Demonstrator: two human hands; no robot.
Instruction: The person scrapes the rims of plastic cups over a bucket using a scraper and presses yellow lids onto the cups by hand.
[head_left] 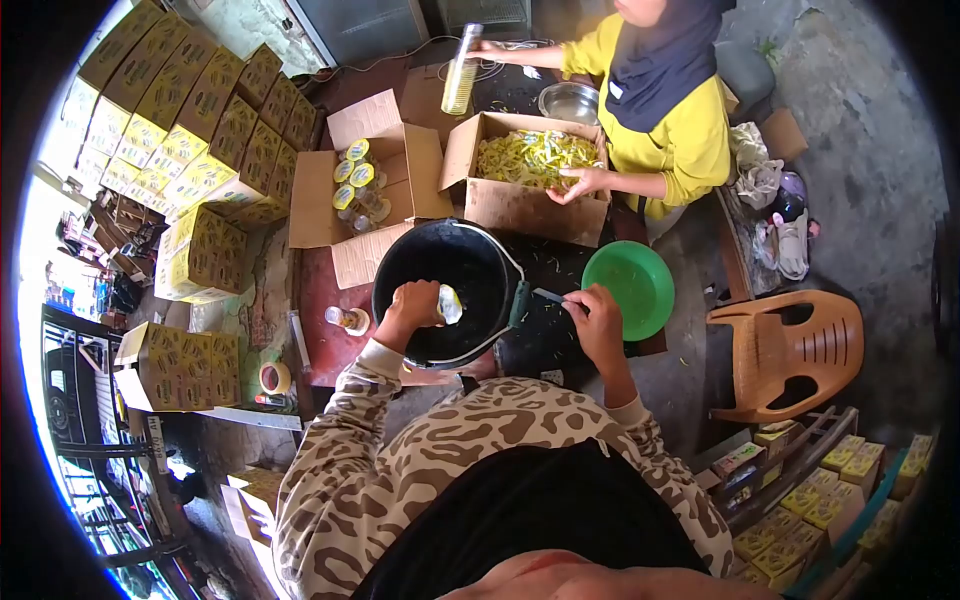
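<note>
My left hand is closed around a small clear plastic jar with a white-and-yellow end, held over the black bucket. The bucket's handle has a dark green grip. My right hand pinches a thin, flat grey strip, which looks like a blade, between the bucket and a green basin. Left of the bucket, another small jar lies on the red tabletop. Several jars with yellow lids stand in an open cardboard box.
Across the table, a person in yellow holds a tall clear container and touches a carton of yellow-green wrappers. A metal bowl stands beside them. Stacked cartons rise at left. An orange chair is at right.
</note>
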